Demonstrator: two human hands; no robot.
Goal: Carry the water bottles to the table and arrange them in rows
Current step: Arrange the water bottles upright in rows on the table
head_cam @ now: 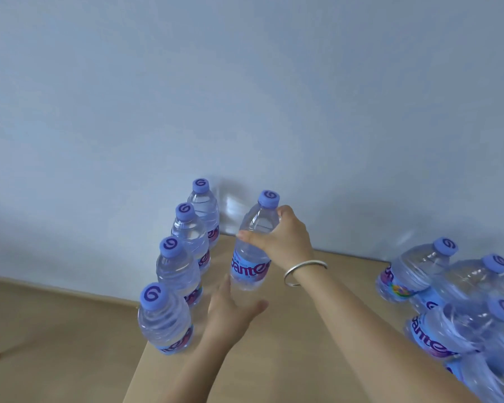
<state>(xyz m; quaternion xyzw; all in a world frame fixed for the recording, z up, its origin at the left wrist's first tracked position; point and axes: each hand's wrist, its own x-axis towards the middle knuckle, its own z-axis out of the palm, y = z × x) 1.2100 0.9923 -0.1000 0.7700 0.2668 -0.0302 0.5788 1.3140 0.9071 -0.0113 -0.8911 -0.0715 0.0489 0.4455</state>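
Note:
Several clear water bottles with blue caps stand in a row (178, 267) along the left edge of the wooden table (288, 344). My right hand (280, 237), with a silver bangle on the wrist, grips the upper body of another water bottle (252, 251) that stands upright near the back of the table, to the right of the row. My left hand (230, 312) hovers open just in front of that bottle, fingers apart, holding nothing.
A cluster of several more bottles (454, 301) crowds the table's right side, partly cut off by the frame. A pale blue wall (245, 97) rises right behind the table. Wooden floor (56, 330) lies to the left, below the table edge.

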